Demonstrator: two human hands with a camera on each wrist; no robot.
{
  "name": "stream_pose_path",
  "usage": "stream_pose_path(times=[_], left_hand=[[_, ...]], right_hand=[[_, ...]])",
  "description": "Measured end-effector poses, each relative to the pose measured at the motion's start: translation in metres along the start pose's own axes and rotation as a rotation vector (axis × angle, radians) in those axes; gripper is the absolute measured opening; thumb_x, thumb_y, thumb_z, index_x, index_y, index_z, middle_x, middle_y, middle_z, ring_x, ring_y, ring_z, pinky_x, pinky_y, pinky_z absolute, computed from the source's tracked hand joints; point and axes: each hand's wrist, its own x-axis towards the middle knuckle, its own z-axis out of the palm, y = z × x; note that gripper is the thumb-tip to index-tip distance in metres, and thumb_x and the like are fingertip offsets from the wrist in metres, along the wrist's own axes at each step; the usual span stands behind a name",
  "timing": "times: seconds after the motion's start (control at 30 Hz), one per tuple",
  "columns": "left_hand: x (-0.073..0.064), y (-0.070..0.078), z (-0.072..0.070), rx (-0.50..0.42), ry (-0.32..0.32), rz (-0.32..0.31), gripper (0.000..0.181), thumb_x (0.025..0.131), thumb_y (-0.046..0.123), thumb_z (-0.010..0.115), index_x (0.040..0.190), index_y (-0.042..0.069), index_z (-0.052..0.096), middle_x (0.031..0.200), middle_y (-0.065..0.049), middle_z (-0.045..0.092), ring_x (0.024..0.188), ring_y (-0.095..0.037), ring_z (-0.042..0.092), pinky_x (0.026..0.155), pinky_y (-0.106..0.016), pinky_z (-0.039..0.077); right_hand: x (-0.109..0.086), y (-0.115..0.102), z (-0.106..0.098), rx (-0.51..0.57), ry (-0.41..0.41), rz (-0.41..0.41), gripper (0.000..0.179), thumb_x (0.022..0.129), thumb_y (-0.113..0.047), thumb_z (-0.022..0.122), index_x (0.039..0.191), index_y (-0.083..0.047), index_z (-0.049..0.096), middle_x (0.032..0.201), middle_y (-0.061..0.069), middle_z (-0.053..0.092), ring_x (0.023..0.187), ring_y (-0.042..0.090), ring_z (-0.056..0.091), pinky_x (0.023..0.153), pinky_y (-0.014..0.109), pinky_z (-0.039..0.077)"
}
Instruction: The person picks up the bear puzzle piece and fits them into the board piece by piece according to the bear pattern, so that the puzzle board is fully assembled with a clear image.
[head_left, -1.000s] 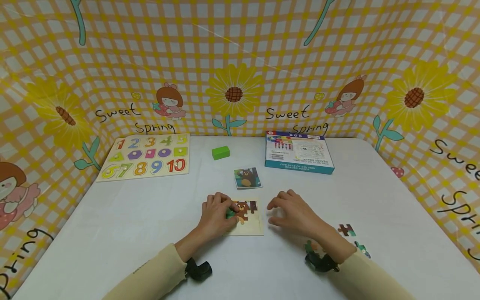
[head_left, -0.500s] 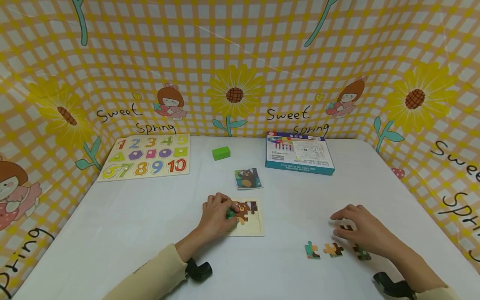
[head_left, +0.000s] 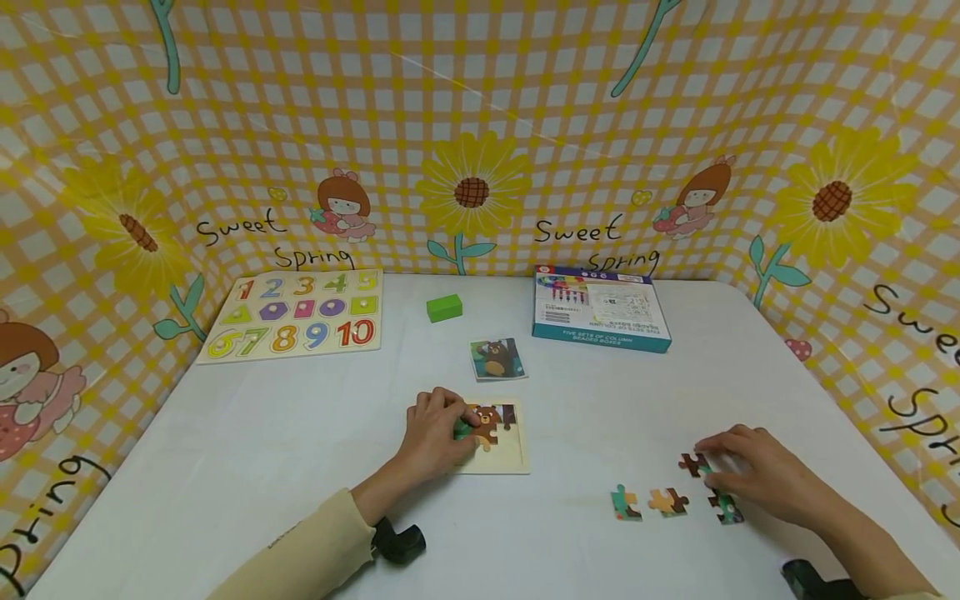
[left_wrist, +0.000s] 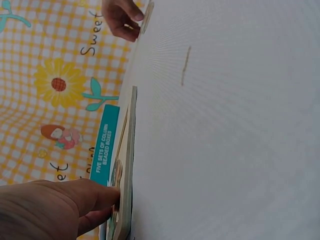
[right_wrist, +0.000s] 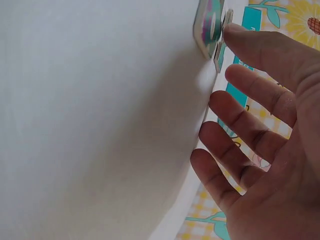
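Observation:
My left hand [head_left: 433, 433] rests over the left side of a light wooden puzzle board [head_left: 512, 458], its thumb and fingertips beside a green puzzle piece [head_left: 462, 428]. Several pieces on the board form part of a brown bear [head_left: 487, 417]; the hand hides the board's left part. At the right, my right hand [head_left: 765, 471] has its thumb and index fingertip at the edges of a brown and green puzzle piece [head_left: 693, 464] on the table. Its other fingers are spread loosely in the right wrist view. Just in front lies a dark green puzzle piece [head_left: 725, 507].
Two more loose pieces, one teal [head_left: 625, 502] and one tan and brown [head_left: 667, 502], lie left of the right hand. Behind the board is a bear picture card [head_left: 499, 358]. Farther back are a green block [head_left: 444, 307], a number board [head_left: 296, 317] and a flat box [head_left: 602, 308].
My right hand has moved from beside the board out to the loose pieces at the right, then lowered to the brown and green one. The left hand has stayed on the board.

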Motion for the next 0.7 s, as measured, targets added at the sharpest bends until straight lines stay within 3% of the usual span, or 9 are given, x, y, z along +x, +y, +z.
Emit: stream_pose_path(times=[0.7], left_hand=[[0.0000, 0.0008, 0.0003, 0.009, 0.004, 0.004, 0.011, 0.077, 0.019, 0.067, 0.088, 0.020, 0.067, 0.112, -0.006, 0.049, 0.104, -0.026, 0.037, 0.088, -0.048, 0.028]], right_hand=[[0.0017, 0.0067, 0.0010, -0.031, 0.001, -0.012, 0.033, 0.071, -0.025, 0.078, 0.103, -0.018, 0.070, 0.099, -0.003, 0.059, 0.094, 0.018, 0.049, 0.073, 0.029, 0.043]])
